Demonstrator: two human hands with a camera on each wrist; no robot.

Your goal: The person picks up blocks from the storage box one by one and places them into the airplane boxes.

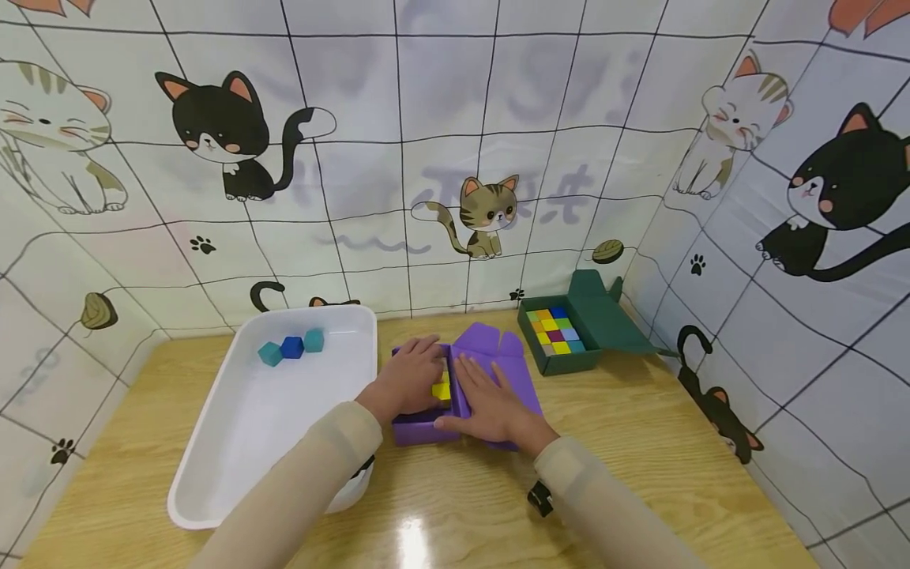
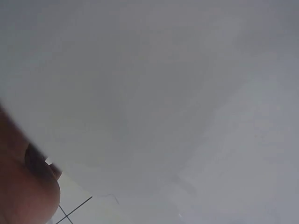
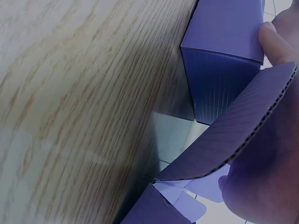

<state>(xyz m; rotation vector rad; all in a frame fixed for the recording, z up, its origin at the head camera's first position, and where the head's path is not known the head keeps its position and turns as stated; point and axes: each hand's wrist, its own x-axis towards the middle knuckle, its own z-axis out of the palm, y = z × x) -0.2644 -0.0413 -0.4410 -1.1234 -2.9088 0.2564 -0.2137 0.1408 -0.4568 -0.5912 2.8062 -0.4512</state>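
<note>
A purple cardboard box (image 1: 424,431) stands mid-table with its lid (image 1: 524,387) folded out to the right. My left hand (image 1: 408,378) lies over the box's opening, fingers toward the far side, hiding most of the inside. Yellow blocks (image 1: 442,387) show beside it. With fingers spread, my right hand (image 1: 490,403) rests on the lid near the hinge, its thumb at the box's near edge. The right wrist view shows that thumb (image 3: 275,44) at the box wall (image 3: 224,77) and a lid flap (image 3: 224,126) under the hand. In the left wrist view, only part of the left hand (image 2: 28,191) appears.
To the left stands a white tray (image 1: 284,411) holding two teal blocks (image 1: 313,341) and a blue block (image 1: 292,348). At the back right, a green box (image 1: 569,363) with its lid folded open contains several coloured blocks (image 1: 554,325). A cat-print curtain (image 1: 370,174) surrounds the wooden table (image 1: 455,506).
</note>
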